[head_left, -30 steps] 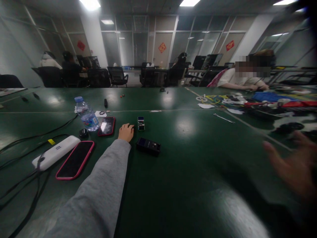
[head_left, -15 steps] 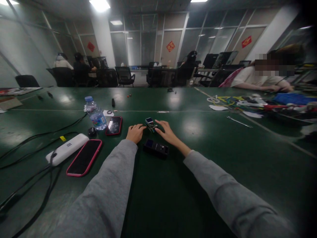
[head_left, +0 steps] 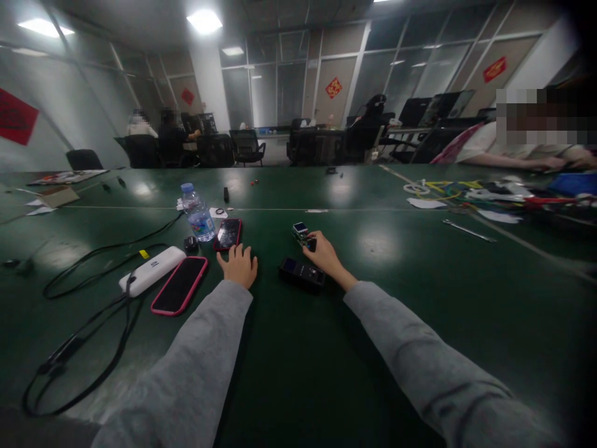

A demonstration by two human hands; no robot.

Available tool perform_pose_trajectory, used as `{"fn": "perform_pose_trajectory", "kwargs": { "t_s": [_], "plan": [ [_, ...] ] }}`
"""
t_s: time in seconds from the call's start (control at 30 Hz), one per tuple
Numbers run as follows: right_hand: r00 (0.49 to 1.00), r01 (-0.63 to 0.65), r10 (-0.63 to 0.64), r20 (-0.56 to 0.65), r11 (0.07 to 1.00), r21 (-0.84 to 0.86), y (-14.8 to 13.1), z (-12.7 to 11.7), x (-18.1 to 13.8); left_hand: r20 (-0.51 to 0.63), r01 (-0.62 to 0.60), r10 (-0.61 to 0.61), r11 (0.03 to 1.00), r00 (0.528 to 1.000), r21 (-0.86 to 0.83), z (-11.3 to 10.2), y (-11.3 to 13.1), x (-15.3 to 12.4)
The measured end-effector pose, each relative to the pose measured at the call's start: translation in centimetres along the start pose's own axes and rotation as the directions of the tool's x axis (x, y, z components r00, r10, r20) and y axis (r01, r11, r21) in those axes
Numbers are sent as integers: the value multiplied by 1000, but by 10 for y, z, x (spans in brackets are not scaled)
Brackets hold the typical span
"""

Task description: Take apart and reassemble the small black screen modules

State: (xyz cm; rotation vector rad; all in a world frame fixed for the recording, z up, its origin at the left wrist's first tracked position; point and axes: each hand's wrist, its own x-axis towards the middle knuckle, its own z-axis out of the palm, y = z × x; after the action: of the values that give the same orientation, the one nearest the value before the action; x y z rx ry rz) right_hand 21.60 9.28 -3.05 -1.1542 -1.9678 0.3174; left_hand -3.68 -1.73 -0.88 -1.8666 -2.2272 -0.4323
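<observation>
My right hand (head_left: 325,254) is closed, its thumb and fingers gripping the near end of a small circuit board with a screen (head_left: 300,229). A dark part shows between the fingertips; I cannot make out what it is. Just nearer to me lies a black handheld device (head_left: 302,274) with a small screen and buttons, touched by neither hand. My left hand (head_left: 239,267) is open, palm down with fingers spread, and holds nothing. Its fingertips are at the near edge of a red-framed phone (head_left: 228,234); whether they touch it I cannot tell.
Left of my hand lie a larger pink-cased phone (head_left: 180,286), a white power bank (head_left: 152,271) with black cables and a small black case (head_left: 191,243). A water bottle (head_left: 198,214) stands behind them. To the right are a wrench (head_left: 469,231) and tangled cables (head_left: 448,188); a person sits beyond.
My left hand has moved away from the circuit board, leftward to the small phone, and spread its fingers. My right hand has closed on the board. The view has turned slightly left.
</observation>
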Motion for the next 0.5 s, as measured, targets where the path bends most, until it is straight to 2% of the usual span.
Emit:
{"fn": "perform_pose_trajectory", "kwargs": {
  "t_s": [0.13,0.17,0.23,0.33,0.43,0.5],
  "plan": [
    [1000,-27,27,-15,1000,-1,2,-11,-12,-35,174,-172,981,985,86,-18,-22,-14],
    [999,-30,30,-18,1000,1,2,-14,-15,-20,230,-229,969,973,91,-20,-26,-16],
    [999,-26,27,-28,1000,7,3,-20,-22,38,262,-268,959,963,105,-24,-30,-19],
    [999,-17,17,-42,1000,12,4,-28,-30,-22,186,-185,975,983,124,-25,-26,-19],
    [998,-46,46,-49,999,8,4,-32,-35,-113,46,-35,994,993,94,-21,-13,-15],
    [996,-73,73,-55,997,3,4,-33,-37,-120,-45,49,998,992,36,-15,-2,-8]
  ]
}}
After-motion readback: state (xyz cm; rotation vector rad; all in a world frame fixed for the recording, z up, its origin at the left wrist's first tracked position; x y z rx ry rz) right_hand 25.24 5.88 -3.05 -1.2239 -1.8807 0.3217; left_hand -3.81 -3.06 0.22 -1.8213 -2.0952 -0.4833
